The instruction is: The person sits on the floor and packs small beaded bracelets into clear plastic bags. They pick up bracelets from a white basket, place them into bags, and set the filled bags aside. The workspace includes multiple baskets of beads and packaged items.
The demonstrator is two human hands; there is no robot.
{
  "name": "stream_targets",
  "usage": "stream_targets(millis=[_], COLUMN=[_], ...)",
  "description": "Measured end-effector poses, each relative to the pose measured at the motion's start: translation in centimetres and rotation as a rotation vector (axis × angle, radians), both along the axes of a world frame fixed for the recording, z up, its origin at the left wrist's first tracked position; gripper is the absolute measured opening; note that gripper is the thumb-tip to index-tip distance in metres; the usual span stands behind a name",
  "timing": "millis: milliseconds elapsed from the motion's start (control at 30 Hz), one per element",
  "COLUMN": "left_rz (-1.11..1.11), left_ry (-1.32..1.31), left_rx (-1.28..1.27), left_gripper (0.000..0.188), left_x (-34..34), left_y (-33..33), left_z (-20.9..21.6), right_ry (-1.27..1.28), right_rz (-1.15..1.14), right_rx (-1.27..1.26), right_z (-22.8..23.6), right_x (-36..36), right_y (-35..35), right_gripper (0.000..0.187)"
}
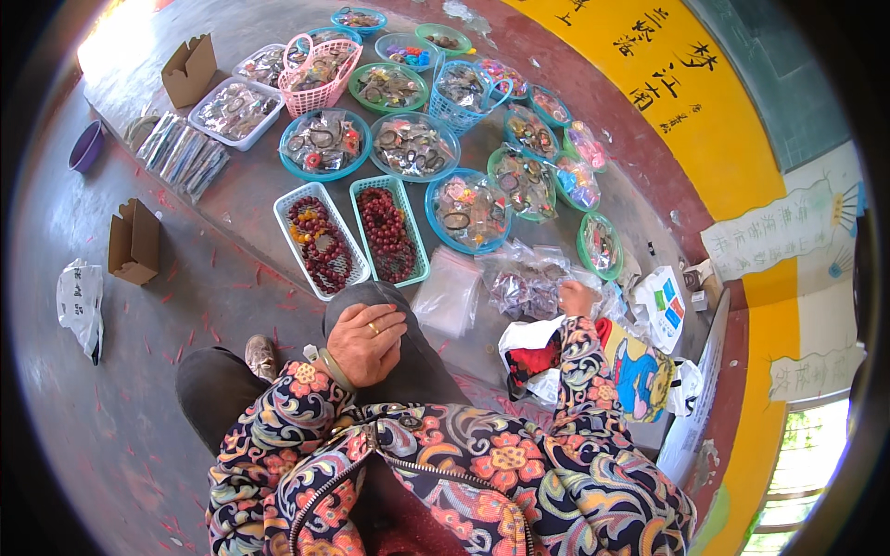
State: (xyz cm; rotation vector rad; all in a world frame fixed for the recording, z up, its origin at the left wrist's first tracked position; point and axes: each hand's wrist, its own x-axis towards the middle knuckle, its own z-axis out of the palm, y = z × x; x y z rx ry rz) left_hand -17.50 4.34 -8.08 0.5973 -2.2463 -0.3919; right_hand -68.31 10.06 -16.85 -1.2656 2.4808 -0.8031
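My left hand (369,343), a gold ring on one finger and a bracelet at the wrist, lies over my bent knee with its fingers resting flat, holding nothing. Farther right, my right hand (577,298) reaches down to a pile of small clear plastic packets (527,285). Its fingertips are partly hidden, so a grip does not show. A stack of flat clear plastic bags (447,295) lies between my knee and that pile. Two baskets of dark red bead bracelets stand before my knee, one white (307,196) and one pale green (423,227).
Round blue and green baskets of packaged trinkets crowd the surface ahead, with a pink handled basket (320,91) and a white tub (236,116) among them. Cardboard boxes (135,243) and a purple bowl (86,148) stand left. Shopping bags (640,371) lie beside my right arm.
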Motion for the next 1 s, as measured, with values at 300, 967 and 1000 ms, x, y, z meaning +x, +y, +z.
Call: stream_targets(millis=[300,967,1000], left_rz=[-0.006,0.012,0.012], left_ry=[-0.029,-0.023,-0.016], left_rx=[-0.004,0.013,0.021], left_gripper=[0.024,0.024,0.024], left_x=[-0.3,0.1,0.1], left_y=[0.0,0.0,0.0], left_z=[0.2,0.0,0.0], right_ry=[0.615,-1.319,-1.423], right_rz=[0.331,-0.461,-0.367], right_rx=[0.496,-0.723,-0.721], right_z=[-5.0,-7.8,-6.8], right_x=[9.2,2.0,1.8], right_y=[0.8,-4.8,-4.9], right_gripper=[0.078,0.034,0.034])
